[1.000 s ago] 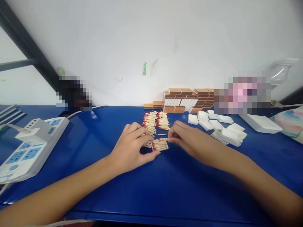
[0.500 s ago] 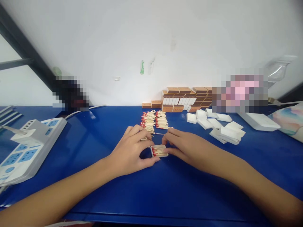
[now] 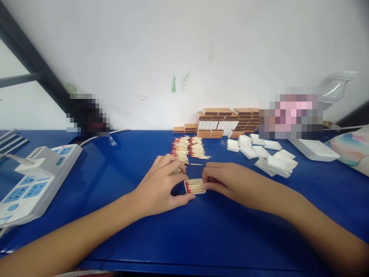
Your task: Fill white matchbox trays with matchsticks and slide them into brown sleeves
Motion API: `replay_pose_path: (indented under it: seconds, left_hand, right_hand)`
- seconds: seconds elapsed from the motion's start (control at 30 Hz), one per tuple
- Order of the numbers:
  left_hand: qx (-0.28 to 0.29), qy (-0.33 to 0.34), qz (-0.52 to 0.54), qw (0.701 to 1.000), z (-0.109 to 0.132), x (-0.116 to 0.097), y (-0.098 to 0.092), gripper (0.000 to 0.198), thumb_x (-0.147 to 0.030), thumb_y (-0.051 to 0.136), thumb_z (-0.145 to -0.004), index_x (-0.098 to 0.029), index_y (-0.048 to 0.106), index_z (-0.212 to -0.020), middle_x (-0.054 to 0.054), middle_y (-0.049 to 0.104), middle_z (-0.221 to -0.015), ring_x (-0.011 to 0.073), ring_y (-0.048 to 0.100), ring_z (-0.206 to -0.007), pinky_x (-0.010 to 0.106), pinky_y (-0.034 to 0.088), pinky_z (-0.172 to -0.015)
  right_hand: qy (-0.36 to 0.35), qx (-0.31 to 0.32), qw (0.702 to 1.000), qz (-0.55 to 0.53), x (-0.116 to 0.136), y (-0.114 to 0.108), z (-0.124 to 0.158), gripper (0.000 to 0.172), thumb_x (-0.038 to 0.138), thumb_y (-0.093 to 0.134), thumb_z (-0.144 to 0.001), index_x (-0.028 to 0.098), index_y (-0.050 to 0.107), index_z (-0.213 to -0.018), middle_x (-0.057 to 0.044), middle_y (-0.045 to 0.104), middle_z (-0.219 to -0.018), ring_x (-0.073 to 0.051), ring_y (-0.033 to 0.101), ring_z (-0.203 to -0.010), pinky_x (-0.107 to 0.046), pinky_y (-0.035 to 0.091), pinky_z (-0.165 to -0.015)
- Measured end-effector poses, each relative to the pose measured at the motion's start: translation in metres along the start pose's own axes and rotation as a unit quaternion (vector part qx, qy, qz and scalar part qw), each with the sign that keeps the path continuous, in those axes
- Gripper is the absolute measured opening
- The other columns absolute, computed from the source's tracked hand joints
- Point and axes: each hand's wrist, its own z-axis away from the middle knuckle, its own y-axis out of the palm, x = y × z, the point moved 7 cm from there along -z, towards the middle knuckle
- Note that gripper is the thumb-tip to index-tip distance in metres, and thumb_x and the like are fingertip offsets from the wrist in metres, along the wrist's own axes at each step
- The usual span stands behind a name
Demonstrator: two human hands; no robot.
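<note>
A small white matchbox tray (image 3: 200, 181) holds a layer of red-headed matches (image 3: 195, 187), their heads to the left. My left hand (image 3: 164, 184) curves around the tray's left end, thumb at the near edge and fingers at the far edge. At the right end, the closed thumb and fingers of my right hand (image 3: 223, 177) touch the tray. Whether that hand also pinches a match is hidden. Beyond the tray lie two heaps of loose matches, a left heap (image 3: 180, 149) and a right heap (image 3: 196, 147). One single match (image 3: 195, 164) lies apart, just in front of them.
Brown and white matchboxes (image 3: 217, 124) are stacked against the wall. Several white tray pieces (image 3: 271, 154) lie scattered at right, near a larger white box (image 3: 314, 149). A white power strip (image 3: 65, 169) with a plugged-in adapter stands at left on the blue table (image 3: 184, 238).
My right hand's fingertips have drawn back from over the matches to the tray's right end. The left hand and the tray stay almost in place.
</note>
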Motion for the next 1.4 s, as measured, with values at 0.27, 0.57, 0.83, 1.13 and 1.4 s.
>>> replay_pose_path:
  seconds: [0.27, 0.57, 0.83, 1.13, 1.4]
  left_hand:
    - [0.001, 0.001, 0.005, 1.000, -0.0008, 0.0008, -0.0001, 0.029, -0.047, 0.078, -0.089, -0.020, 0.076, -0.100, 0.008, 0.070, -0.111, 0.0266, 0.058, -0.109, 0.043, 0.041, -0.090]
    - [0.003, 0.004, 0.005, 1.000, -0.0017, 0.0002, -0.0004, 0.029, -0.047, 0.078, -0.090, -0.019, 0.075, -0.100, 0.008, 0.071, -0.111, 0.0264, 0.058, -0.109, 0.042, 0.042, -0.090]
    - [0.006, 0.005, 0.005, 1.000, 0.0001, 0.0005, 0.0008, 0.032, -0.048, 0.078, -0.090, -0.019, 0.076, -0.101, 0.008, 0.070, -0.112, 0.0264, 0.058, -0.109, 0.042, 0.042, -0.090]
    - [0.006, 0.003, 0.005, 1.000, 0.0002, -0.0004, 0.0003, 0.032, -0.049, 0.077, -0.091, -0.019, 0.075, -0.100, 0.008, 0.070, -0.111, 0.0259, 0.057, -0.108, 0.042, 0.041, -0.090]
    - [0.004, 0.004, 0.005, 1.000, 0.0002, 0.0005, 0.0010, 0.033, -0.050, 0.076, -0.091, -0.018, 0.075, -0.100, 0.008, 0.070, -0.111, 0.0258, 0.057, -0.109, 0.042, 0.042, -0.091]
  right_hand:
    - [0.011, -0.017, 1.000, -0.006, -0.0011, 0.0027, -0.0044, 0.014, 0.022, 0.060, -0.102, 0.022, 0.060, -0.088, -0.002, 0.069, -0.091, -0.019, 0.062, -0.080, -0.031, 0.043, -0.068]
    - [-0.006, -0.044, 0.999, -0.018, 0.0026, 0.0009, -0.0048, 0.014, 0.019, 0.059, -0.101, 0.022, 0.062, -0.087, -0.002, 0.069, -0.092, -0.017, 0.061, -0.079, -0.030, 0.042, -0.069]
    - [0.004, -0.045, 0.999, -0.017, 0.0041, 0.0005, -0.0039, 0.013, 0.023, 0.061, -0.102, 0.021, 0.060, -0.090, -0.002, 0.067, -0.090, -0.016, 0.058, -0.076, -0.029, 0.039, -0.067]
    - [-0.012, -0.032, 0.999, -0.032, 0.0050, 0.0046, -0.0040, 0.018, 0.022, 0.061, -0.102, 0.021, 0.062, -0.084, 0.001, 0.068, -0.087, -0.014, 0.059, -0.075, -0.028, 0.038, -0.067]
    - [-0.011, -0.033, 0.999, -0.031, 0.0076, 0.0055, -0.0050, 0.013, 0.021, 0.060, -0.102, 0.022, 0.066, -0.091, 0.000, 0.070, -0.089, -0.014, 0.060, -0.075, -0.028, 0.038, -0.066]
